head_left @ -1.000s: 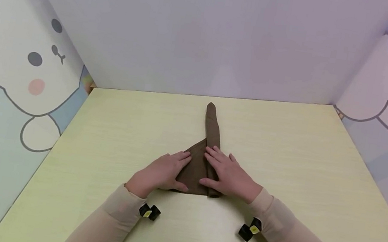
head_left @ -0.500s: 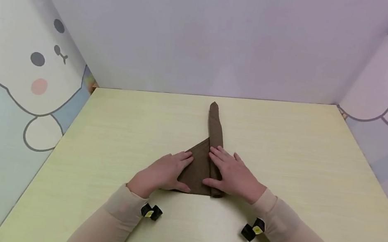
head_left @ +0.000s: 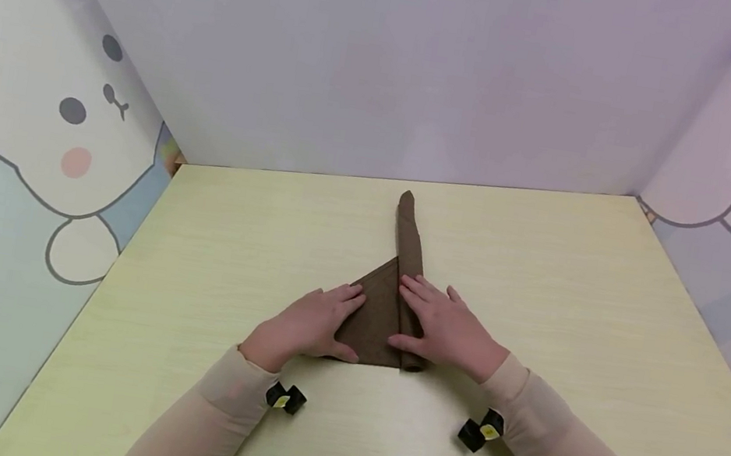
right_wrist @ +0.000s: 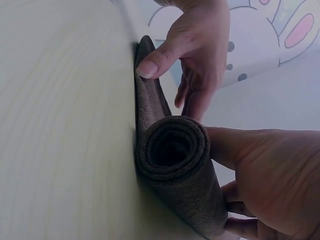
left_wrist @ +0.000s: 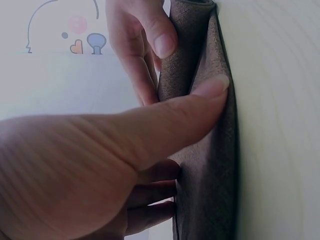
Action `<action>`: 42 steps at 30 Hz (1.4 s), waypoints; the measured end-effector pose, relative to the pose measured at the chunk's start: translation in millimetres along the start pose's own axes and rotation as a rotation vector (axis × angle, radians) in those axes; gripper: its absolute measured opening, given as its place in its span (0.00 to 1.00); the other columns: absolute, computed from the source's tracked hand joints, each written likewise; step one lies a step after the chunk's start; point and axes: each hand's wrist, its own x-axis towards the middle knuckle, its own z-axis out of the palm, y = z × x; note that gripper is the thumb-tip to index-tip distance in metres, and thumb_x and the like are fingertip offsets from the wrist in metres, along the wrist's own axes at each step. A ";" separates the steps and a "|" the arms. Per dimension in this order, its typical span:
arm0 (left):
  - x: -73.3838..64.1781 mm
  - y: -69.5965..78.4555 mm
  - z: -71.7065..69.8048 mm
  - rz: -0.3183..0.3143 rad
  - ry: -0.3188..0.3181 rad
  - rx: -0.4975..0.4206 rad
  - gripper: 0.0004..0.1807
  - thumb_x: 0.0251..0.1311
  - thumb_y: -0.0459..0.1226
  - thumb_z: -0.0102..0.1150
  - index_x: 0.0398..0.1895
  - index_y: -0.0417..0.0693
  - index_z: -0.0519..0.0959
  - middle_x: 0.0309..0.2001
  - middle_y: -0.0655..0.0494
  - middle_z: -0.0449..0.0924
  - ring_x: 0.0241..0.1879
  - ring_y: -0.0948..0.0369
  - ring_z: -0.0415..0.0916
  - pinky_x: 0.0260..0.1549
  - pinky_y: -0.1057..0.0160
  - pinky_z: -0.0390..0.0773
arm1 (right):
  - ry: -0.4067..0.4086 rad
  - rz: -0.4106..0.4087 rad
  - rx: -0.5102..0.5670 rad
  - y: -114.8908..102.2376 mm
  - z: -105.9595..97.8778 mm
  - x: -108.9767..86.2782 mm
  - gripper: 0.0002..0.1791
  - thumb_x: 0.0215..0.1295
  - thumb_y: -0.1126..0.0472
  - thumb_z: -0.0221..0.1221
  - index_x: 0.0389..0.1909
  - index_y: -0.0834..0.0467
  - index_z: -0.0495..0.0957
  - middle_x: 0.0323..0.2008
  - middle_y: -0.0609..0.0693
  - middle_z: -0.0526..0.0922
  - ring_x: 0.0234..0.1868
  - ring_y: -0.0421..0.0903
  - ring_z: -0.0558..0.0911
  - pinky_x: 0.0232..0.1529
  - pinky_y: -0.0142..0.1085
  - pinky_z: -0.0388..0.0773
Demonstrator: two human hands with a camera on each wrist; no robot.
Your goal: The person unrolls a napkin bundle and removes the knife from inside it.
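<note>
A brown cloth lies on the table, part flat and part wound into a long roll that points away from me. The roll's near end shows spiral layers in the right wrist view. My left hand rests on the flat part at its left edge, its thumb near the front edge and its fingers extended. On the roll lies my right hand, fingers stretched across it, thumb reaching to the roll's left side. Part of the cloth is hidden under both hands.
The pale wooden table extends around the cloth on all sides. A plain light wall stands at its back edge. Panels with cartoon animals rise on the left and right. Each wrist wears a small black camera.
My right hand and the roll have shifted slightly to the right, so a little more flat cloth shows between the hands. The left hand keeps its place on the cloth.
</note>
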 end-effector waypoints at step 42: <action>1.1 -5.2 -2.3 -0.010 -0.026 0.045 0.54 0.45 0.61 0.68 0.73 0.47 0.59 0.75 0.54 0.51 0.73 0.55 0.49 0.65 0.44 0.55 | -0.056 0.002 0.066 10.1 -12.6 -4.8 0.47 0.59 0.39 0.62 0.71 0.62 0.60 0.73 0.56 0.56 0.69 0.52 0.64 0.60 0.62 0.61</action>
